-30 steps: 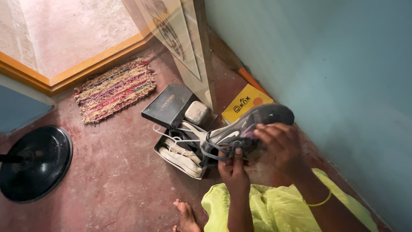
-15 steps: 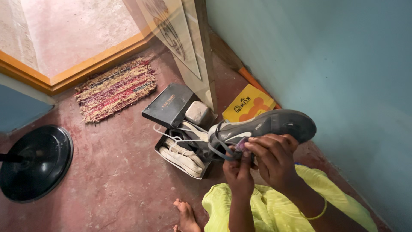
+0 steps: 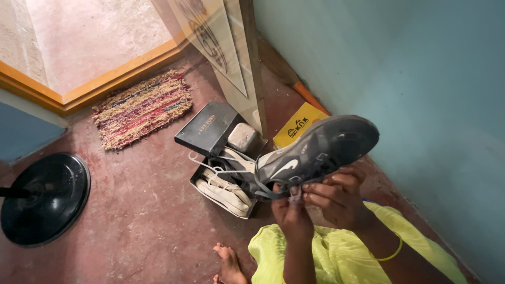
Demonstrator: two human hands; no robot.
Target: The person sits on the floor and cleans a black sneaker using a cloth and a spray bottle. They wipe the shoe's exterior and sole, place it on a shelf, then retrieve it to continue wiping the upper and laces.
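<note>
A dark grey sports shoe (image 3: 315,150) with a white side mark is held up in front of me, its sole turned toward the blue wall. My right hand (image 3: 339,200) supports it from beneath. My left hand (image 3: 289,210) pinches a small purple piece at the shoe's laces. Below the shoe, an open black shoebox (image 3: 197,179) on the floor holds a cream-coloured shoe (image 3: 223,192) with loose laces.
The black box lid (image 3: 205,128) and a small grey block (image 3: 242,138) lie beside a leaning framed panel (image 3: 231,58). A yellow carton (image 3: 302,123) sits by the blue wall (image 3: 394,68). A striped rug (image 3: 139,108), a round black stand base (image 3: 44,197) and my bare foot (image 3: 229,263) are on the red floor.
The grey shoe has been tilted up and rolled so more of its side and sole shows. My right hand shifted from its side to underneath; my left hand stays at the laces.
</note>
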